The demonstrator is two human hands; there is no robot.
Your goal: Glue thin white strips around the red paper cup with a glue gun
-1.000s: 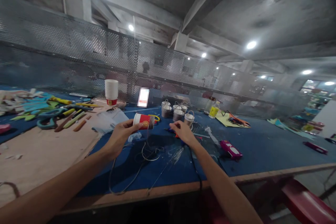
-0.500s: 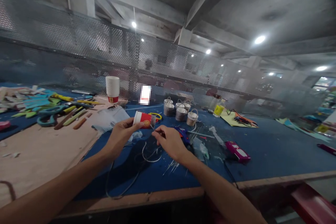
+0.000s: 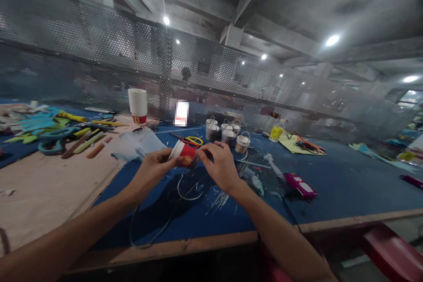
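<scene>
My left hand [image 3: 157,165] is closed around a red and white paper cup [image 3: 188,155], tilted on its side with its white mouth to the left. A grey-brown band of cord shows at the cup's base end, partly behind my right fingers. My right hand [image 3: 218,163] is closed in a pinch against that end; the thin cord it grips is mostly hidden by the fingers. Below the hands, a loose pale cord [image 3: 180,191] lies in curls on the blue tabletop. Just behind the cup are yellow-handled scissors [image 3: 194,141].
Several small cord-wrapped buckets [image 3: 228,134] with handles stand behind my right hand. A stack of paper cups [image 3: 138,105] is at back left, near tools and blue scissors [image 3: 54,143]. Rightward are a purple box [image 3: 300,186], a yellow-labelled bottle [image 3: 277,131] and thin wires [image 3: 222,200].
My right hand has risen and moved up against the cup's base, now covering much of the grey band. The cup has tipped slightly downward at that end. The view has shifted a little.
</scene>
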